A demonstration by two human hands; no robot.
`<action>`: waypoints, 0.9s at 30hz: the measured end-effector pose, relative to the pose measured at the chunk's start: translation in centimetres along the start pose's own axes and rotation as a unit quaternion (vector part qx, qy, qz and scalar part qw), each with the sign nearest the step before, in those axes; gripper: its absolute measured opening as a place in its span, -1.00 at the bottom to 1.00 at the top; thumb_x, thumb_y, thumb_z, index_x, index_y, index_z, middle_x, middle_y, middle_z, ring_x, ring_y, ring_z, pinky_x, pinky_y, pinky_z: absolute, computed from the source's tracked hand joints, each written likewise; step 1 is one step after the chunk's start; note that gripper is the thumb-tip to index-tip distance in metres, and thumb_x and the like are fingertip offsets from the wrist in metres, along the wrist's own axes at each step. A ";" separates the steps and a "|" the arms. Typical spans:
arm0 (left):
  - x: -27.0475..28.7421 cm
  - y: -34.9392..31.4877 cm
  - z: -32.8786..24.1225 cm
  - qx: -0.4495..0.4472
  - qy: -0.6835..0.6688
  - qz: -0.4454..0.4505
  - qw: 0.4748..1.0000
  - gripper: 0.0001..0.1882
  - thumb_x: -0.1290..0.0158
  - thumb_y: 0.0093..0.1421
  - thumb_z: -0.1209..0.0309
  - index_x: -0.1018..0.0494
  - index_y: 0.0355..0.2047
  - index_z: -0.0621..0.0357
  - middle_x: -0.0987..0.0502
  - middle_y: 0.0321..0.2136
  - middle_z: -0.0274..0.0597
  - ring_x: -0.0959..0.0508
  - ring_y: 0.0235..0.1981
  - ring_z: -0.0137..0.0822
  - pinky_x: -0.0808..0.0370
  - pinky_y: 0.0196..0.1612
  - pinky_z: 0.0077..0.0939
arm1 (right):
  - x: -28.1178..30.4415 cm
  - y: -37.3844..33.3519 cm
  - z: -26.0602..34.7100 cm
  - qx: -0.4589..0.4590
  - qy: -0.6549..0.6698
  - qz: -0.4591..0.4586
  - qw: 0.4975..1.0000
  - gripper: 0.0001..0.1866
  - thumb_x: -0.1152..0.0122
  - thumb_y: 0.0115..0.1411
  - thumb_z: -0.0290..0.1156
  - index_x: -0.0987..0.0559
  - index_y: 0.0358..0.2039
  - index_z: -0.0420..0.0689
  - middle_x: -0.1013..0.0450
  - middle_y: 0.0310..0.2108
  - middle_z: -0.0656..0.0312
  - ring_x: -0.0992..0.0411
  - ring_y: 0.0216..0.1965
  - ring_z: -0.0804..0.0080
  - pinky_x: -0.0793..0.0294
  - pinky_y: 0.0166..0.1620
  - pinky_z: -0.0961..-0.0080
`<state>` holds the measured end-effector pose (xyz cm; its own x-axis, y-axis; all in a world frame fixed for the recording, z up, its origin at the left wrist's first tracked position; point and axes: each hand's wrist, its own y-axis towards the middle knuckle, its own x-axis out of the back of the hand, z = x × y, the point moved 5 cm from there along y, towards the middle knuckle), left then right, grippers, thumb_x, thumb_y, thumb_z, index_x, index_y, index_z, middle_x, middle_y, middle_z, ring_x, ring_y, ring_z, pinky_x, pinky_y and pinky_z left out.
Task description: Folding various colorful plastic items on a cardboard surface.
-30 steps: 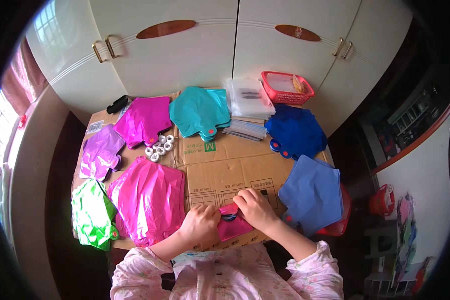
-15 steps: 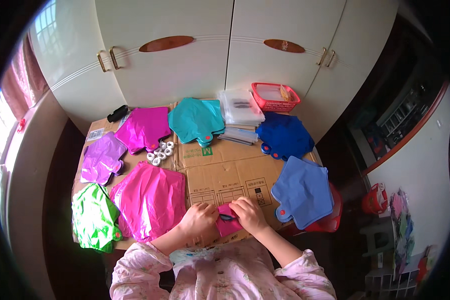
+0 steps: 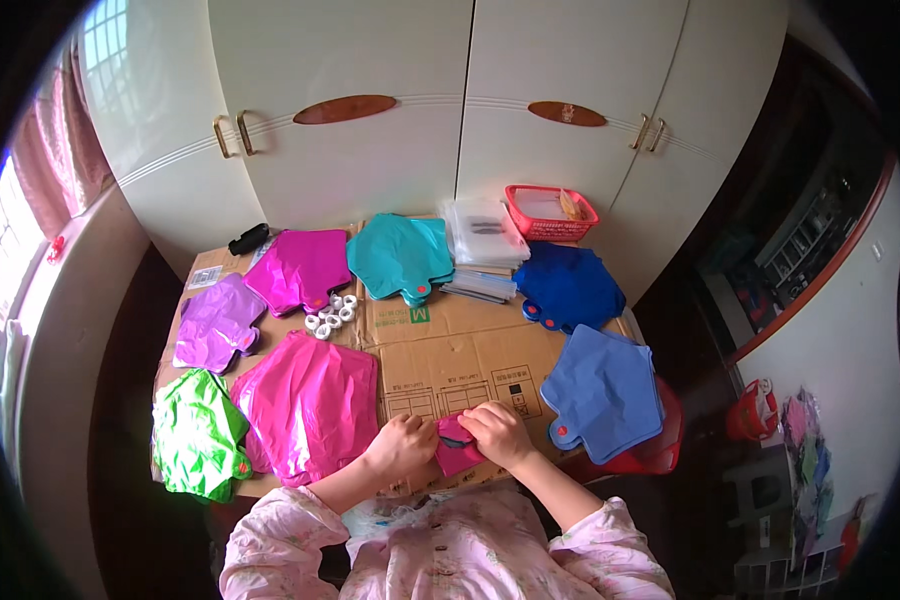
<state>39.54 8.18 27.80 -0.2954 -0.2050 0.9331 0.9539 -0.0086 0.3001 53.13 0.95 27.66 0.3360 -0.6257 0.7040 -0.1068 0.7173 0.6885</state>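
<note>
Near the table's front edge, a small folded piece of shiny magenta foil with a dark mark on it lies between my hands. My left hand, fingers curled, grips its left edge. At its upper right edge, my right hand pinches it. To the left of my left hand is a pile of flat, many-sided pink foil pieces. Light blue foil pieces, each with a tab and a red dot, are stacked right of my right hand.
Cardboard covers the table. Around it lie green, lilac, purple, teal and dark blue foil piles, white rings, clear plastic bags and a red basket. White cabinets stand behind.
The view has tilted slightly, so the table sits a little lower. My right hand has shifted slightly along the folded foil's upper edge; both hands still hold it.
</note>
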 end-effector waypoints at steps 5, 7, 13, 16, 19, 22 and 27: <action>0.7 -0.1 -1.3 0.039 0.003 0.066 0.997 -0.79 -0.02 -0.07 0.32 -0.50 -0.46 0.15 -0.43 -0.38 -0.22 -0.47 -0.33 -0.31 -0.42 -0.30 -0.45 | 0.2 -0.2 -0.1 -0.004 0.001 -0.002 1.000 -0.91 -0.17 -0.04 -0.50 -0.58 -0.46 -0.13 -0.48 -0.47 0.30 -0.47 -0.37 0.38 -0.49 -0.25 0.41; 0.7 -0.2 -1.3 0.063 -0.018 0.063 0.996 -0.68 -0.03 -0.07 0.31 -0.50 -0.33 0.24 -0.45 -0.32 -0.21 -0.46 -0.27 -0.30 -0.40 -0.24 -0.43 | 0.0 -0.3 -0.3 -0.012 0.005 -0.002 1.000 -0.90 -0.17 -0.04 -0.50 -0.59 -0.45 -0.12 -0.49 -0.46 0.30 -0.47 -0.37 0.38 -0.49 -0.25 0.42; 1.1 -0.3 -1.3 0.145 -0.039 0.030 0.988 -0.58 0.01 0.00 0.36 -0.46 -0.12 0.30 -0.46 -0.27 -0.22 -0.46 -0.23 -0.32 -0.38 -0.20 -0.42 | -0.3 -0.4 -0.6 -0.034 0.001 0.016 0.999 -0.89 -0.18 -0.04 -0.49 -0.61 -0.44 -0.11 -0.50 -0.44 0.31 -0.48 -0.34 0.39 -0.49 -0.24 0.43; 1.2 -0.8 -1.6 0.162 -0.027 0.005 0.986 -0.56 0.04 0.05 0.39 -0.42 -0.06 0.36 -0.46 -0.24 -0.22 -0.46 -0.22 -0.35 -0.38 -0.22 -0.43 | -0.1 0.0 -0.1 -0.021 -0.021 0.026 0.999 -0.87 -0.18 -0.04 -0.49 -0.62 -0.43 -0.12 -0.51 -0.42 0.30 -0.49 -0.32 0.41 -0.50 -0.19 0.44; 1.2 -0.8 -1.2 0.150 -0.024 0.008 0.988 -0.56 0.04 0.05 0.39 -0.42 -0.06 0.37 -0.46 -0.24 -0.22 -0.45 -0.20 -0.36 -0.37 -0.22 -0.44 | 0.3 0.5 0.0 0.001 -0.029 0.046 0.999 -0.84 -0.18 -0.04 -0.48 -0.62 -0.39 -0.15 -0.53 -0.37 0.28 -0.49 -0.30 0.42 -0.50 -0.09 0.45; 1.2 -1.1 -0.8 0.127 -0.031 0.032 0.991 -0.55 0.04 0.03 0.37 -0.42 -0.07 0.36 -0.46 -0.20 -0.19 -0.44 -0.17 -0.33 -0.36 -0.21 -0.42 | 0.2 0.5 -0.2 0.007 -0.019 0.063 0.998 -0.83 -0.18 -0.03 -0.47 -0.63 -0.38 -0.15 -0.54 -0.34 0.28 -0.49 -0.28 0.43 -0.50 -0.06 0.43; 1.3 -1.2 -0.4 0.129 -0.063 0.038 0.989 -0.52 0.01 0.01 0.32 -0.43 -0.07 0.35 -0.45 -0.13 -0.12 -0.43 -0.09 -0.27 -0.35 -0.14 -0.33 | 0.0 0.2 -0.6 0.007 -0.013 0.084 0.996 -0.82 -0.19 -0.02 -0.46 -0.64 -0.36 -0.13 -0.53 -0.32 0.29 -0.50 -0.26 0.45 -0.48 -0.04 0.41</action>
<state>37.97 7.50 28.59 -0.2430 -0.0722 0.9673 0.9330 0.2554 0.2535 53.62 1.31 27.72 0.2874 -0.5050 0.8138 -0.1717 0.8088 0.5625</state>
